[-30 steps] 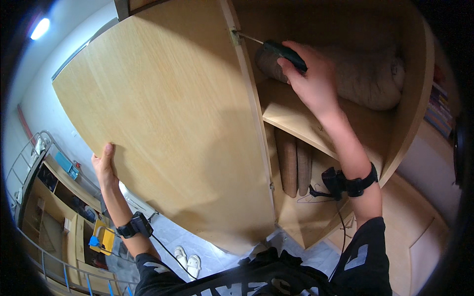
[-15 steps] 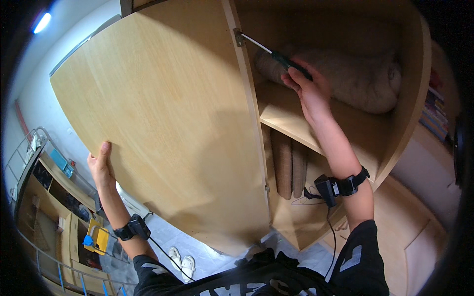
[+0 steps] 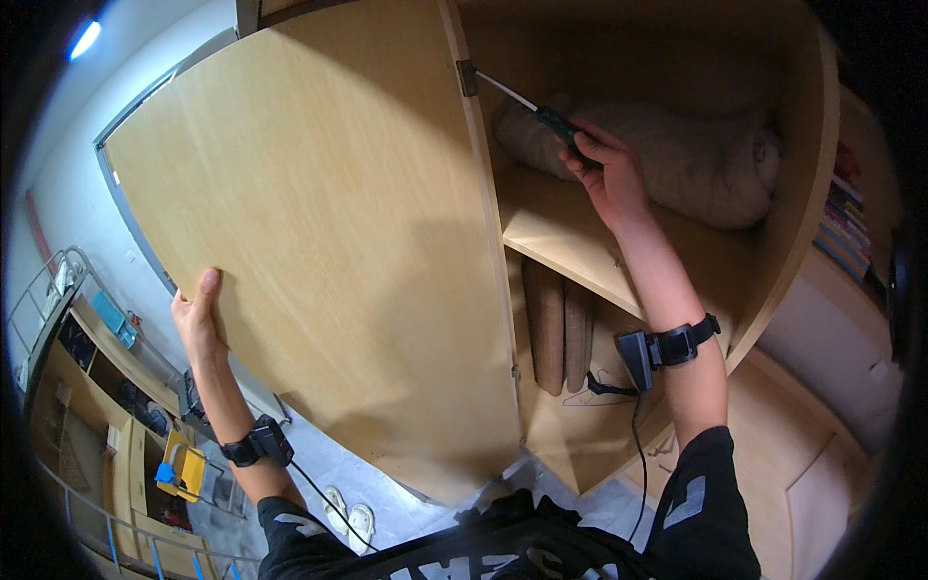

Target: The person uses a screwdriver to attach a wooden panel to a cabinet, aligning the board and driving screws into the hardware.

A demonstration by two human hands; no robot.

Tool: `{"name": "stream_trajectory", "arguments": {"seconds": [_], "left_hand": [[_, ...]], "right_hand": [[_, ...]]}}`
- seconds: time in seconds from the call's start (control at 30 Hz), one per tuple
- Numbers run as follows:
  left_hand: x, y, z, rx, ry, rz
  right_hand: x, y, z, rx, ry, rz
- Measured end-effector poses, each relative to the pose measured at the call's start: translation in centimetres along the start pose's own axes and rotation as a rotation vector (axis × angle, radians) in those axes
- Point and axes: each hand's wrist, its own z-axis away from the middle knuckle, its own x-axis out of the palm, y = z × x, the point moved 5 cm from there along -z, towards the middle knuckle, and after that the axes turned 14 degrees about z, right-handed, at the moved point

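Rolled greyish fabric point(image 3: 677, 174), stacked books point(image 3: 843, 234), white shoes point(image 3: 361, 523), yellow chair point(image 3: 199, 474), lit lamp point(image 3: 85, 40)

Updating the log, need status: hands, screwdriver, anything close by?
Left hand gripping outer edge of cabinet door. Right hand holding screwdriver, tip at upper hinge; contact unclear. Rolled bundle on shelf behind right hand.

rolled bundle point(image 3: 691, 174) on wooden shelf point(image 3: 556, 211)

I have the left hand point(image 3: 198, 324) gripping the left edge of the door point(image 3: 319, 222) and the right hand point(image 3: 611, 179) holding a screwdriver point(image 3: 556, 123), its tip at the hinge point(image 3: 467, 79) on the door's right edge. Right of the door, I see a cloth roll point(image 3: 696, 174) above a shelf point(image 3: 553, 220).
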Motion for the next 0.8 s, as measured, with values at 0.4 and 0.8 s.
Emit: {"name": "stream_trajectory", "arguments": {"seconds": [0.4,0.8], "left_hand": [[0.0,-0.3,-0.1,0.015,-0.006,0.015],[0.2,-0.4,0.3,-0.015,0.004,0.022]], "right_hand": [[-0.4,-3.5,-0.4,-0.056,-0.014,0.271],[0.0,-5.1,-0.6,-0.074,-0.028,0.386]]}}
